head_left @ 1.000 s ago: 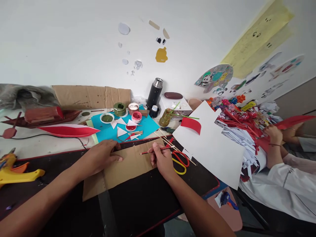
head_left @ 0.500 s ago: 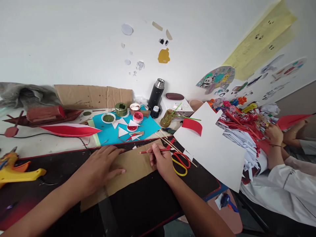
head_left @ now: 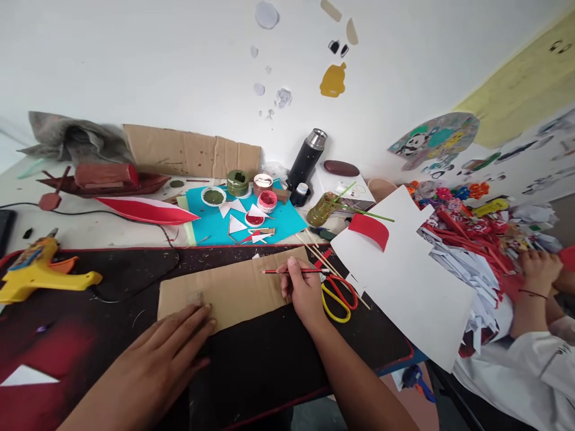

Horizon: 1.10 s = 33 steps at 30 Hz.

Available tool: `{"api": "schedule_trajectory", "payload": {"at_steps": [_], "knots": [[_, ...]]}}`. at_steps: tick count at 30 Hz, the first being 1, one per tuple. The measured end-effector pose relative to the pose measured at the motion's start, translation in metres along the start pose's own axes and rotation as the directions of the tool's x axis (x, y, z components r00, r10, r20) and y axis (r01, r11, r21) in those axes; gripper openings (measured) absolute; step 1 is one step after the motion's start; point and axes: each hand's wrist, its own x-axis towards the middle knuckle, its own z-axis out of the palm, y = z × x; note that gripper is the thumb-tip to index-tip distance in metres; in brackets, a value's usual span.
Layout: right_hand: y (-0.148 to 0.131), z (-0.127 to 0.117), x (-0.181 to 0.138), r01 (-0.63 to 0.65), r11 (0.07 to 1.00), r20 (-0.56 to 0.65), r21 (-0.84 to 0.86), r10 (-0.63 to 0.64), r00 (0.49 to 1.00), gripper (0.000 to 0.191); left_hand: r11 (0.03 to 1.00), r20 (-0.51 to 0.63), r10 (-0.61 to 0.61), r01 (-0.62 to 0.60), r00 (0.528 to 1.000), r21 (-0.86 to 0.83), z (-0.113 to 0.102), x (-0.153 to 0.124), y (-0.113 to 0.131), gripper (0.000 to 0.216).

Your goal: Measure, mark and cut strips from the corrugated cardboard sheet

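Observation:
A flat strip of brown cardboard [head_left: 233, 290] lies on the black mat [head_left: 269, 353] in front of me. My left hand [head_left: 166, 353] rests open, fingers stretched, with its fingertips on the cardboard's near left edge. My right hand [head_left: 302, 288] sits on the cardboard's right end, closed on a red pencil [head_left: 296, 271] whose tip points left over the cardboard. Red and yellow scissors [head_left: 340, 294] lie just right of that hand, beside several thin wooden sticks [head_left: 321, 258].
A yellow glue gun [head_left: 40, 272] lies at the left. Paint pots [head_left: 251, 190] and paper triangles sit on a blue sheet [head_left: 278, 221], with a black flask [head_left: 308, 158] behind. White paper [head_left: 404, 281] lies at the right, where another person's hand [head_left: 536, 269] works in paper scraps.
My left hand has slid back from the cardboard's middle to its near left edge. The cardboard now lies more level. My right hand keeps the pencil in place. The view has shifted left.

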Motion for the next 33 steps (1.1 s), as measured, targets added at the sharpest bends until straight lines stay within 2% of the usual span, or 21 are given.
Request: {"api": "schedule_trajectory", "payload": {"at_steps": [6,11,14,20,28,33], "knots": [[-0.001,-0.001,-0.002,0.002,1.000,0.008,0.001,-0.002,1.000,0.060,0.999,0.068,0.035,-0.035,0.997,0.003,0.019,0.027,0.018,0.049],[0.000,0.000,-0.003,0.006,1.000,0.019,0.005,-0.006,1.000,0.062,1.000,0.085,-0.008,0.008,0.996,0.004,0.041,0.062,0.019,0.052],[0.002,-0.001,-0.004,0.003,1.000,0.020,0.015,-0.003,1.000,0.065,1.000,0.059,0.004,-0.004,0.998,-0.003,0.041,0.074,0.015,0.055],[0.004,-0.003,-0.004,0.001,1.000,0.035,0.015,-0.001,0.999,0.065,1.000,0.013,0.008,-0.008,1.000,-0.026,0.026,0.062,0.002,0.040],[0.005,-0.002,-0.005,0.020,0.999,0.046,0.044,-0.022,0.999,0.064,0.993,0.039,0.040,-0.035,0.998,-0.110,0.041,0.056,0.004,0.060],[0.006,-0.002,-0.006,0.016,0.997,0.059,0.071,-0.020,0.998,0.063,0.987,0.072,0.006,0.005,0.997,-0.161,0.043,0.056,0.006,0.065]]}}
